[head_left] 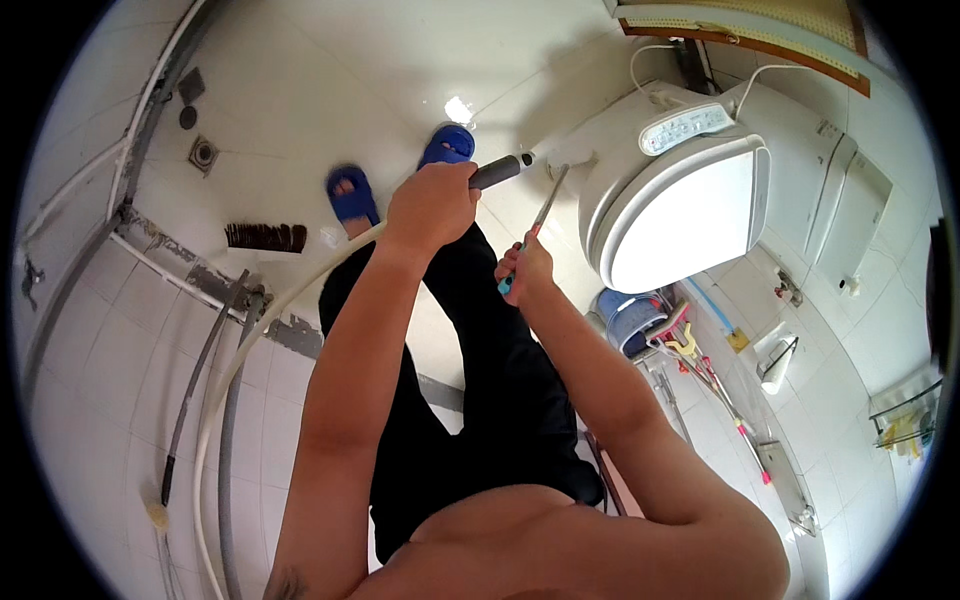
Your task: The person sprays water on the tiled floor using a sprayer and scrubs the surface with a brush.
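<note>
- Slanting down the white tiled wall (110,360), far L: long thin dark pole (199,385), tan at its lower end.
- Floor nearby: square metal drain (203,153), plus a brush w/ stiff dark bristles (265,237) close to the pole's upper end.
- Grey ribbed hose (226,460) runs beside a cream flexible hose (312,277); the cream one curves up to the L hand.
- Pr. of blue slip-on slippers (350,200) on the pale tiled floor, feet in them; black trousers (480,330) on both legs.
- L hand (430,205): fingers wrapped round the dark grey cylindrical nozzle (497,173), which sticks out R of the fist, mouth twd the toilet.
- R hand (527,270): closed round the teal-&-red handle of a slim metal-shafted tool (548,205). Tool tilts up & R, tip near the nozzle's mouth but apart from it. Shaft's thin at this angle, so can't tell blade from rod.
- White toilet w/ closed lid (685,220), just R of the tool; long white control panel w/ small buttons (680,128) at its upper side.
- Below the toilet in view: blue plastic bucket (632,318), w/ long-handled cleaning tools (735,410) next to it.
- Far R: wire rack (905,412) on the wall, holding yellow things.
</note>
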